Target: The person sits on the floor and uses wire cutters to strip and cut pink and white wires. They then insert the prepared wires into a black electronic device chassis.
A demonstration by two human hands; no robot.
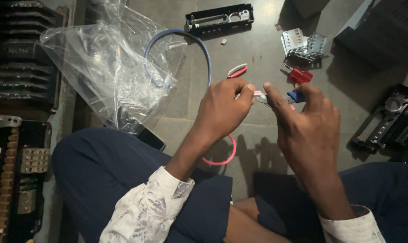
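Observation:
My left hand (224, 105) pinches the end of a pink wire (222, 159) whose loop hangs below my wrist, and a pink-and-white end piece (237, 70) sticks up past my fingers. My right hand (305, 123) grips a small blue-handled cutting tool (295, 96); its metal jaws (263, 100) meet the wire tip between both hands. A blue wire (208, 56) arcs across the floor behind my left hand. I sit cross-legged in dark blue trousers.
A crumpled clear plastic bag (105, 63) lies at the left. A black metal frame (219, 19) sits at the top, perforated metal brackets (303, 45) and a red-handled tool (300, 75) to the right. Black chassis parts (386, 119) lie far right, electronic units (17, 166) far left.

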